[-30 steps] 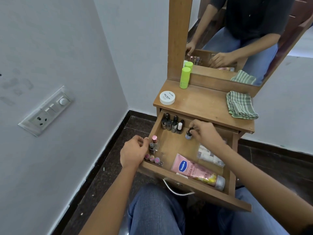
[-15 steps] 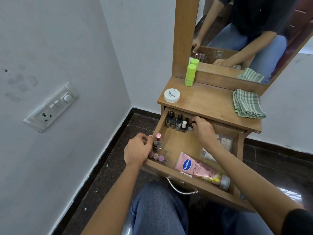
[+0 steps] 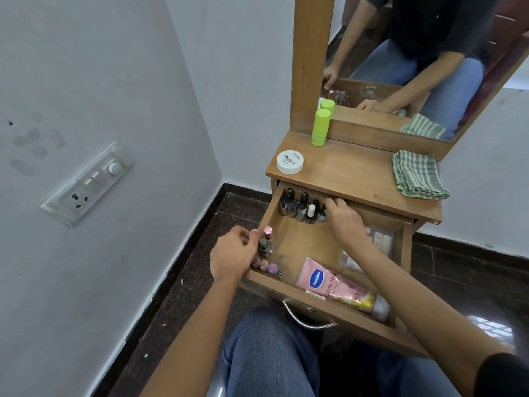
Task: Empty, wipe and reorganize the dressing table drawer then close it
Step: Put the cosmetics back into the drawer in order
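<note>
Lotion tube point(image 3: 337, 287) flat along drawer point(image 3: 357, 325) front, cap right; R fingers point(image 3: 333, 203) pinch upright bottle point(image 3: 322, 216).

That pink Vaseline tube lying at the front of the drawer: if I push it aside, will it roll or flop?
The pink Vaseline tube looks soft and crinkled, so it probably flexes when gripped. Its flattened end likely stops rolling; the glossy surface may be slippery.

White switch-and-socket panel point(image 3: 86, 183) on the grey wall point(image 3: 114, 67), dark speckled floor point(image 3: 183, 287), wood-framed mirror point(image 3: 415, 67)
</note>
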`<action>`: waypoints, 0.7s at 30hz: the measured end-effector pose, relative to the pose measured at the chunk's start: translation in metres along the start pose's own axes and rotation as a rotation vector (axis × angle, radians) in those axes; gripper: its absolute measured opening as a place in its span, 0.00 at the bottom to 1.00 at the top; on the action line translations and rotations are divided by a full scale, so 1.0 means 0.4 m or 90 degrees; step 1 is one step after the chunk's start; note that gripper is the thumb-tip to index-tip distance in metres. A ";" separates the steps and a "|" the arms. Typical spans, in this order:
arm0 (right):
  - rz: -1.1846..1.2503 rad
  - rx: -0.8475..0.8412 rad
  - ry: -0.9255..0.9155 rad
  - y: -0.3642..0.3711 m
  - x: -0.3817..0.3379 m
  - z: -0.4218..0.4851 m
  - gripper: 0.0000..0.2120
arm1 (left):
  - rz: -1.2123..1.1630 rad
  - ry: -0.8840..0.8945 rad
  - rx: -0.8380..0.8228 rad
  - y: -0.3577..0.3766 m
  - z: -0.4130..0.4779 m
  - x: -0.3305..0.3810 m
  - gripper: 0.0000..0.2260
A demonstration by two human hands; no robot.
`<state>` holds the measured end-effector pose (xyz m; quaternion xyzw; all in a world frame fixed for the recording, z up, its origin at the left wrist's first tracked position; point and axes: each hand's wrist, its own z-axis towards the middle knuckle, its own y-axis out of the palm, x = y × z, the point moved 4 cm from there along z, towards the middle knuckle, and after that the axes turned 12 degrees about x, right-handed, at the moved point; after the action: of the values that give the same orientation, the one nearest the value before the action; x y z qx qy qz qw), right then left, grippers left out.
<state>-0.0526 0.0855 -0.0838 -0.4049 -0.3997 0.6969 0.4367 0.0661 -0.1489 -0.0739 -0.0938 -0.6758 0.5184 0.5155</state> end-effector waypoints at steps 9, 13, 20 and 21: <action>0.234 0.313 -0.062 -0.179 -0.035 0.078 0.07 | -0.001 0.014 0.000 0.002 0.001 -0.001 0.14; 0.278 0.283 0.039 -0.227 -0.017 0.277 0.19 | 0.005 0.009 0.001 0.001 0.000 0.000 0.15; 0.187 0.082 0.008 -0.171 0.008 0.486 0.32 | 0.006 0.008 0.000 0.002 0.001 -0.001 0.14; 0.159 0.051 -0.016 -0.161 0.007 0.498 0.32 | 0.006 0.007 0.000 0.003 0.001 -0.002 0.14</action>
<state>-0.2170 0.0667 0.0445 -0.4252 -0.3232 0.7661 0.3574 0.0655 -0.1492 -0.0754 -0.1003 -0.6724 0.5202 0.5168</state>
